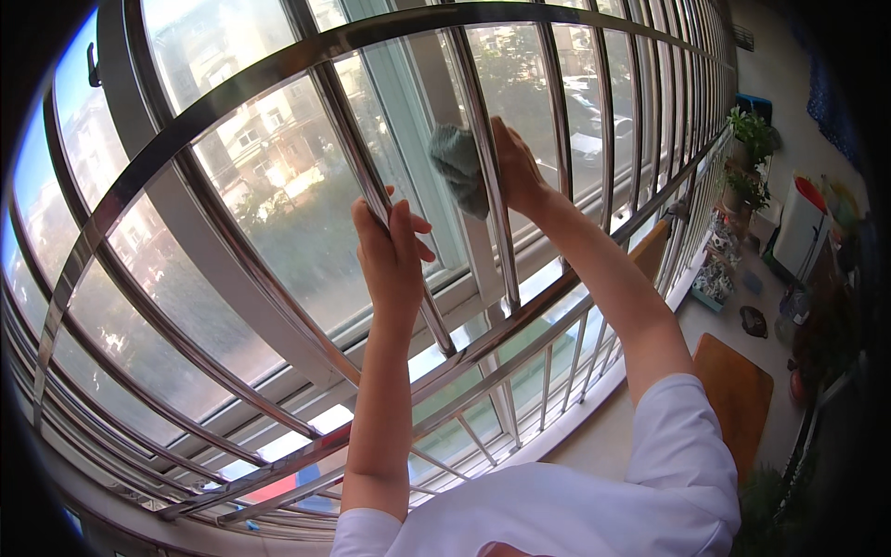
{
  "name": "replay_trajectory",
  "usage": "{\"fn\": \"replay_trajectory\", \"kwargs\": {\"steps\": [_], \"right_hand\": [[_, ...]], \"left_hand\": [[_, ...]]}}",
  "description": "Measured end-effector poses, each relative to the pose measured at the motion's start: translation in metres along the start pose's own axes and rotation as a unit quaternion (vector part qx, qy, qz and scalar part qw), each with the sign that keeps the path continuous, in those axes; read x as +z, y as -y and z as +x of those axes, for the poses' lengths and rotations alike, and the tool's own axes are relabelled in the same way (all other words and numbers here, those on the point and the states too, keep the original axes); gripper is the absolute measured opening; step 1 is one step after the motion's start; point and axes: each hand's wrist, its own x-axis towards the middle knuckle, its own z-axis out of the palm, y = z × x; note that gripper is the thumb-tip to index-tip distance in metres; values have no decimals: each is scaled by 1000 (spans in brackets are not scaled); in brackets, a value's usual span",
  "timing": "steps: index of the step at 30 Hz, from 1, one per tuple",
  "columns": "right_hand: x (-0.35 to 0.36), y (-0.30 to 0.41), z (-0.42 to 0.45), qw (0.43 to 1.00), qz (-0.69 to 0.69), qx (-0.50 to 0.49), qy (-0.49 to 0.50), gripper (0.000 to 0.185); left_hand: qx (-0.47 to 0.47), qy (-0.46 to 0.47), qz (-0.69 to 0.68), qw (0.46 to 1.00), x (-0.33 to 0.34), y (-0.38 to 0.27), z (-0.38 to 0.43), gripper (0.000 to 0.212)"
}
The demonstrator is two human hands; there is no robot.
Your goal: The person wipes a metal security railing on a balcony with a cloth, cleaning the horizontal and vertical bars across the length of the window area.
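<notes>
My left hand (393,257) is wrapped around an upright bar (355,139) of a shiny metal window guard. Further right, my right hand (516,170) reaches between two bars and grips a bunched grey-green cloth (456,163). The cloth is on the window side, by the pale window frame (411,111); whether it touches the frame or glass I cannot tell. A bar (487,160) passes between the cloth and the back of my right hand, hiding part of the fingers. Behind the bars is the window glass (292,209).
A horizontal metal rail (508,324) crosses below my hands, and a curved band (278,66) joins the bars above. At right are potted plants (752,139), a white bin with a red rim (800,223) and a brown wooden board (734,397). Buildings, trees and parked cars show outside.
</notes>
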Motion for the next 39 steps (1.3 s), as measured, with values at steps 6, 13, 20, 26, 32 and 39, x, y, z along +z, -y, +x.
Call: {"fn": "replay_trajectory", "kwargs": {"steps": [6, 13, 20, 26, 32, 39], "right_hand": [[-16, -18, -92, 962, -90, -181, 183, 33], [-62, 14, -78, 908, -311, -217, 179, 13], [-105, 9, 39, 929, -310, -51, -195, 46], [-76, -17, -7, 935, -317, 21, -159, 38], [-86, -56, -186, 948, -309, 61, -42, 33], [-133, -91, -194, 904, -377, 78, -187, 16]], "left_hand": [[45, -40, -30, 998, 9, 4, 3, 22], [35, -50, -48, 997, 6, 7, 0, 25], [39, -81, -19, 996, 12, 5, -1, 29], [46, -98, -20, 994, 14, 7, 0, 32], [49, -113, -9, 992, 24, 10, 1, 38], [51, -127, 22, 990, 23, 10, 0, 42]]}}
